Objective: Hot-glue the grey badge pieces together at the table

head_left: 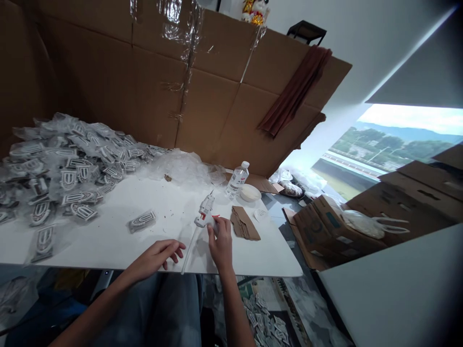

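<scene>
My right hand [221,243] is closed around the handle of a white glue gun [205,210], held just over the white table [144,193]. The gun's nozzle points away from me, and a long pale glue stick [190,250] runs from its back end toward the table's front edge. My left hand [162,255] hangs at the front edge, left of the glue stick, its fingers apart and nothing in them. Beyond that hand lies one bagged grey-and-white piece [142,220]. A folded brown cardboard piece [245,223] rests right of the gun.
A large heap of bagged pieces [83,166] covers the table's left side. Crumpled clear plastic [181,168], a water bottle [238,179] and a white bowl [250,193] stand farther back. A tall cardboard wall [213,101] borders the back. Boxes [336,226] sit on the right.
</scene>
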`<state>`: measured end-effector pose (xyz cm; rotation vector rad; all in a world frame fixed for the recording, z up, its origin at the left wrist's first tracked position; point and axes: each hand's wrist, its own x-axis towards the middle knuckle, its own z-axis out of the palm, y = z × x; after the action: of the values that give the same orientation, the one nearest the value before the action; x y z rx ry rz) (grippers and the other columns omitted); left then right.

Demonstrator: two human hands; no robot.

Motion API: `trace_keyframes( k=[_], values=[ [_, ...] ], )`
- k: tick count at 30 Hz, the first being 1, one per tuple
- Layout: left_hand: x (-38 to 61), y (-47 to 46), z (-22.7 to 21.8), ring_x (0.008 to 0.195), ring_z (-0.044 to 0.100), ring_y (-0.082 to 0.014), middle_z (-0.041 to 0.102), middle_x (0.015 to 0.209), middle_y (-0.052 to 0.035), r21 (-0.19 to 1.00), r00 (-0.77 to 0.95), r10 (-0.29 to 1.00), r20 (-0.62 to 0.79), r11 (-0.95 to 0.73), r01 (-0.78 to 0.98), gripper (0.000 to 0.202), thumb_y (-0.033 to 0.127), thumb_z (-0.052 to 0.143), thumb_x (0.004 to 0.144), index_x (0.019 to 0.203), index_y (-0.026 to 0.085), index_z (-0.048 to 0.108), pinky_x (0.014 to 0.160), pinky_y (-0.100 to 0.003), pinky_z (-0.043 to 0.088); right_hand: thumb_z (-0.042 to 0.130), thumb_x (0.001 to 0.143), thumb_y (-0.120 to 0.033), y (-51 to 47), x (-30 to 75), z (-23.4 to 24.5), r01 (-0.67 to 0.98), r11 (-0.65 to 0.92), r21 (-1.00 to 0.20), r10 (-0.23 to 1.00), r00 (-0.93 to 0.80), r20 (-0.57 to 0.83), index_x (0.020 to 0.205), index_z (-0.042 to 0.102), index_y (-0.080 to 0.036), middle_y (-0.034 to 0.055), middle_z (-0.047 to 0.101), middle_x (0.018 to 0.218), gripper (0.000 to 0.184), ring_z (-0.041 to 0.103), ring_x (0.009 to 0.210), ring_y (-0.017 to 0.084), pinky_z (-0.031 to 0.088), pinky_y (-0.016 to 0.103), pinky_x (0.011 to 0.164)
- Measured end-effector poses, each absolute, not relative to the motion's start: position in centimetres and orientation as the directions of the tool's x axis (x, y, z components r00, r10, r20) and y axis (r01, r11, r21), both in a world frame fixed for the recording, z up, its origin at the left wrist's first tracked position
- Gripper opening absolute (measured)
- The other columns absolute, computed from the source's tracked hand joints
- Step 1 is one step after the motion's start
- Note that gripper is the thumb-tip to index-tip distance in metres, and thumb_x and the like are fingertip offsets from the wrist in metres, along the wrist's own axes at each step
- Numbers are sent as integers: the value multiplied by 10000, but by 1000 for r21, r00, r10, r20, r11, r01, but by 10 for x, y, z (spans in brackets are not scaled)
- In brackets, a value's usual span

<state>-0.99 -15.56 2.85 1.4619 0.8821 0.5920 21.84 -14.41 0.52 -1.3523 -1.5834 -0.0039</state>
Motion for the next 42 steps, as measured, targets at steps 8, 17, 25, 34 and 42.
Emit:
trace_keyframes(
  k=[8,17,25,34,42],
  values=[
    [-5,-179,27,742,606,-163,649,816,-113,951,718,678,-155,300,-78,513,539,473,908,1152,101,583,571,-225,426,513,907,-157,-170,184,22,670,525,-525,556,197,807,1189,513,-174,131,483,1085,283,521,1030,211,531,328,765],
    [-11,-177,19,626,554,-109,645,733,-93,961,742,664,-92,254,-109,406,493,560,880,844,95,631,530,-194,374,515,901,-133,-175,178,24,651,554,-519,591,131,796,1194,503,-177,123,487,1091,297,512,1039,208,510,337,811],
    [-14,-177,21,585,526,-106,667,696,-99,986,708,704,-55,149,-71,417,497,589,856,798,94,681,538,-207,366,508,904,-135,-178,175,29,655,562,-505,585,117,803,1194,498,-179,123,494,1081,294,517,1025,212,506,347,794],
    [-15,-177,21,518,438,-84,666,670,-94,988,689,723,-59,139,-60,425,516,627,815,779,99,701,526,-216,330,514,899,-125,-179,174,33,662,566,-492,576,109,810,1196,493,-185,120,496,1081,304,516,1023,210,500,344,805],
    [-14,-178,21,510,415,-73,664,654,-89,986,657,753,-42,138,-96,389,488,656,802,758,105,711,524,-214,309,516,897,-124,-178,173,33,661,566,-493,576,111,810,1190,498,-178,119,499,1078,298,524,1005,208,501,324,757]
  ],
)
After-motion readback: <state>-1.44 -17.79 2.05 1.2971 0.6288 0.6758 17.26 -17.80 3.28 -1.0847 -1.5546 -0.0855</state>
